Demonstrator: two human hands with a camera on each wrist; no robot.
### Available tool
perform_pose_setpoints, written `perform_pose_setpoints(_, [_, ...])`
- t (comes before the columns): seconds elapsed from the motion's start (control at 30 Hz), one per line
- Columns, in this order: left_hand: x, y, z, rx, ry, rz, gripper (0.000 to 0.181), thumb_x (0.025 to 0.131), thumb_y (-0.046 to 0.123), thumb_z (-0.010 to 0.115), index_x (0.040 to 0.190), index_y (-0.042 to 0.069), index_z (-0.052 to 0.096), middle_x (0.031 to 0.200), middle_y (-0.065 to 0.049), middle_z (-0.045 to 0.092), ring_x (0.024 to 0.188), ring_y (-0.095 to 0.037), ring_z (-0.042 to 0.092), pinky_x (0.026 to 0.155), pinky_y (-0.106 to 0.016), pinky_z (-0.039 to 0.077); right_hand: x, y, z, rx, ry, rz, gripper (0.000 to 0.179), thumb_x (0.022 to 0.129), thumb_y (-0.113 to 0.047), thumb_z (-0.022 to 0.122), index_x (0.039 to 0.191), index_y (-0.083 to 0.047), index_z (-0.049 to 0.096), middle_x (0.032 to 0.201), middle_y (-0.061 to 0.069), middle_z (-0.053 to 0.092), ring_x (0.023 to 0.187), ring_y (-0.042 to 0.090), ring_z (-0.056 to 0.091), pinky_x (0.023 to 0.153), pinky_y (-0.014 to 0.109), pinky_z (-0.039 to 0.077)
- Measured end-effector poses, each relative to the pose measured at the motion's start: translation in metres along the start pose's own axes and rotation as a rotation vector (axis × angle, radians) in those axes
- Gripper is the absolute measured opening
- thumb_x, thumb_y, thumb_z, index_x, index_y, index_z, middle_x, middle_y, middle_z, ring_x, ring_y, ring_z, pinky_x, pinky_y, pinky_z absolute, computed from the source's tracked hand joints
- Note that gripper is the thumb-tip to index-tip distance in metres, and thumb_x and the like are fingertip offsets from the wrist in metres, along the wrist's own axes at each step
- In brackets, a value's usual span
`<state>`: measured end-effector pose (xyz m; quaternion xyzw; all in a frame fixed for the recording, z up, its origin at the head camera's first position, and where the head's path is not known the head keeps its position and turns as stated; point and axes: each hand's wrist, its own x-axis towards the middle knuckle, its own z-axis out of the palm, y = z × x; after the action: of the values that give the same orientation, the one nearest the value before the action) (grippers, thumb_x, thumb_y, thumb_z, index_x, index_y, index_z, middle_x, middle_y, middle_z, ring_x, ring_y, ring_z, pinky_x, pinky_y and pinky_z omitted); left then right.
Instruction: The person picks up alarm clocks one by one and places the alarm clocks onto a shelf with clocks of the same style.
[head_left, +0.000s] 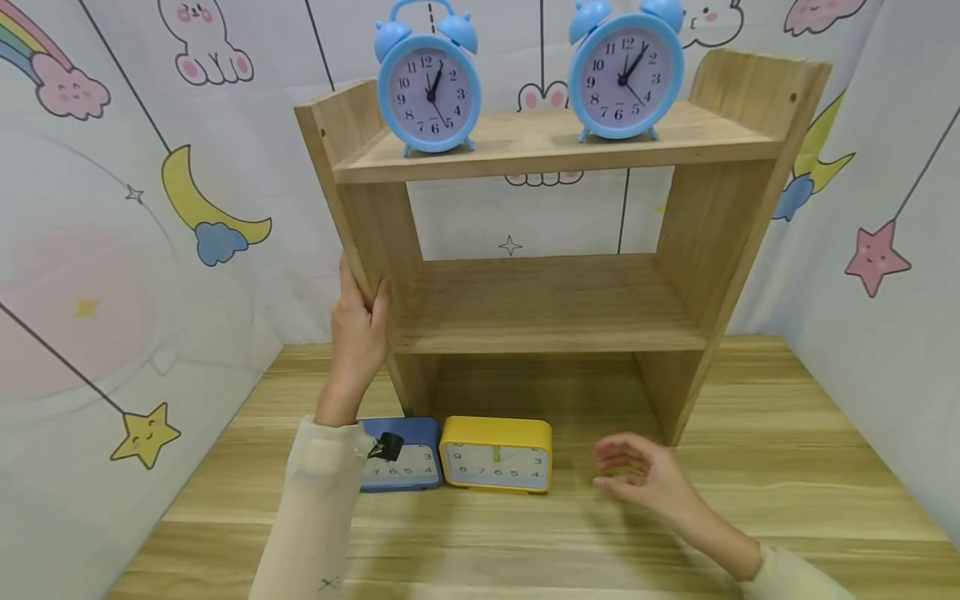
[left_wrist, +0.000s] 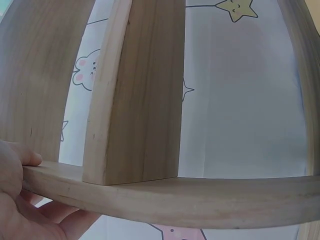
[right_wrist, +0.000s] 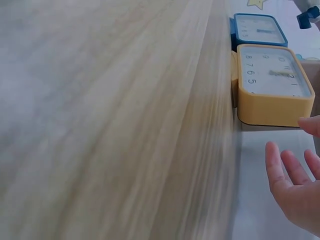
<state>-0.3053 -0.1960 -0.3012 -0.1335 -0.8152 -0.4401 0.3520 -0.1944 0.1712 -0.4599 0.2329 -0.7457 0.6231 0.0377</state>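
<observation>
My left hand (head_left: 362,325) grips the left side panel of a wooden shelf (head_left: 547,342), thumb on its inner side and fingers round the outside. Seen from the left wrist, the thumb (left_wrist: 31,156) lies over the panel's edge. My right hand (head_left: 637,475), loosely bent and holding nothing, hovers to the right of a yellow rectangular clock (head_left: 497,454). Left of that clock stands a blue rectangular clock (head_left: 405,458), partly hidden by my left sleeve. From the right wrist, my fingers (right_wrist: 274,162) show apart from the yellow clock (right_wrist: 275,110).
Two light-blue twin-bell alarm clocks, one on the left (head_left: 429,96) and one on the right (head_left: 626,75), stand on the shelf's top board. The shelf rests on a wood-grain table (head_left: 480,542). Patterned white cloth walls (head_left: 90,250) enclose the back and sides.
</observation>
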Motion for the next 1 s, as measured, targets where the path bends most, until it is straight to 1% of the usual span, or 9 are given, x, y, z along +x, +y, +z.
perform_pose_setpoints(0.1, [0.0, 0.0, 0.0, -0.002, -0.001, 0.0, 0.061, 0.105, 0.025, 0.05, 0.156, 0.009, 0.022, 0.12, -0.031, 0.059, 0.102, -0.043, 0.064, 0.082, -0.057, 0.051, 0.002, 0.002, 0.005, 0.017, -0.003, 0.008, 0.041, 0.081, 0.008, 0.076, 0.118, 0.013, 0.057, 0.112, 0.028, 0.065, 0.098, 0.023, 0.068, 0.08, 0.031, 0.056])
perform_pose_setpoints(0.23, [0.0, 0.0, 0.0, -0.003, -0.002, -0.001, 0.061, 0.105, 0.025, 0.05, 0.156, 0.009, 0.022, 0.122, -0.031, 0.058, 0.103, -0.043, 0.064, 0.084, -0.057, 0.05, 0.006, 0.004, 0.011, 0.055, -0.01, 0.014, 0.045, 0.083, 0.008, 0.075, 0.122, 0.016, 0.054, 0.117, 0.037, 0.059, 0.102, 0.023, 0.067, 0.084, 0.032, 0.055])
perform_pose_setpoints(0.3, [0.0, 0.0, 0.0, -0.002, 0.0, 0.001, 0.061, 0.105, 0.025, 0.05, 0.156, 0.009, 0.022, 0.122, -0.031, 0.058, 0.103, -0.043, 0.064, 0.084, -0.057, 0.05, 0.008, 0.004, 0.013, 0.073, -0.01, 0.027, 0.049, 0.083, 0.008, 0.075, 0.125, 0.016, 0.052, 0.12, 0.039, 0.057, 0.105, 0.025, 0.066, 0.086, 0.034, 0.054])
perform_pose_setpoints(0.53, [0.0, 0.0, 0.001, -0.003, 0.004, 0.012, 0.061, 0.105, 0.025, 0.05, 0.156, 0.009, 0.022, 0.123, -0.031, 0.058, 0.104, -0.043, 0.063, 0.084, -0.057, 0.05, 0.016, 0.006, 0.02, 0.078, -0.028, 0.038, 0.057, 0.084, 0.006, 0.075, 0.133, 0.018, 0.048, 0.127, 0.04, 0.053, 0.112, 0.031, 0.063, 0.09, 0.044, 0.052])
perform_pose_setpoints(0.63, [0.001, 0.0, 0.001, -0.004, 0.006, 0.014, 0.061, 0.105, 0.024, 0.051, 0.156, 0.008, 0.022, 0.123, -0.031, 0.058, 0.105, -0.043, 0.063, 0.085, -0.057, 0.05, 0.019, 0.008, 0.023, 0.078, -0.051, 0.037, 0.058, 0.085, 0.005, 0.074, 0.135, 0.018, 0.046, 0.128, 0.04, 0.052, 0.114, 0.039, 0.061, 0.091, 0.045, 0.051])
perform_pose_setpoints(0.7, [0.001, 0.0, 0.001, -0.003, 0.005, 0.013, 0.06, 0.105, 0.024, 0.051, 0.155, 0.008, 0.023, 0.122, -0.031, 0.058, 0.104, -0.043, 0.063, 0.084, -0.057, 0.05, 0.021, 0.009, 0.025, 0.081, -0.068, 0.037, 0.059, 0.086, 0.004, 0.074, 0.135, 0.019, 0.045, 0.129, 0.041, 0.051, 0.115, 0.046, 0.058, 0.092, 0.045, 0.051])
perform_pose_setpoints(0.8, [0.001, 0.001, 0.0, -0.003, 0.004, 0.01, 0.059, 0.105, 0.024, 0.05, 0.155, 0.008, 0.023, 0.121, -0.031, 0.058, 0.103, -0.043, 0.063, 0.083, -0.056, 0.05, 0.023, 0.009, 0.027, 0.084, -0.084, 0.053, 0.061, 0.086, 0.002, 0.075, 0.136, 0.018, 0.044, 0.13, 0.04, 0.051, 0.117, 0.053, 0.053, 0.093, 0.044, 0.05])
perform_pose_setpoints(0.87, [0.0, 0.001, 0.0, -0.002, 0.003, 0.005, 0.06, 0.105, 0.025, 0.051, 0.155, 0.009, 0.023, 0.12, -0.031, 0.059, 0.102, -0.043, 0.064, 0.083, -0.056, 0.05, 0.026, 0.008, 0.029, 0.087, -0.09, 0.071, 0.062, 0.085, 0.001, 0.076, 0.137, 0.018, 0.044, 0.131, 0.038, 0.051, 0.118, 0.054, 0.052, 0.093, 0.044, 0.05])
perform_pose_setpoints(1.0, [0.0, 0.0, 0.001, 0.0, 0.001, -0.002, 0.061, 0.105, 0.026, 0.051, 0.156, 0.009, 0.022, 0.12, -0.031, 0.059, 0.101, -0.043, 0.064, 0.082, -0.057, 0.05, 0.032, 0.007, 0.033, 0.087, -0.103, 0.092, 0.066, 0.084, 0.001, 0.078, 0.138, 0.015, 0.044, 0.133, 0.036, 0.052, 0.122, 0.052, 0.051, 0.094, 0.044, 0.05])
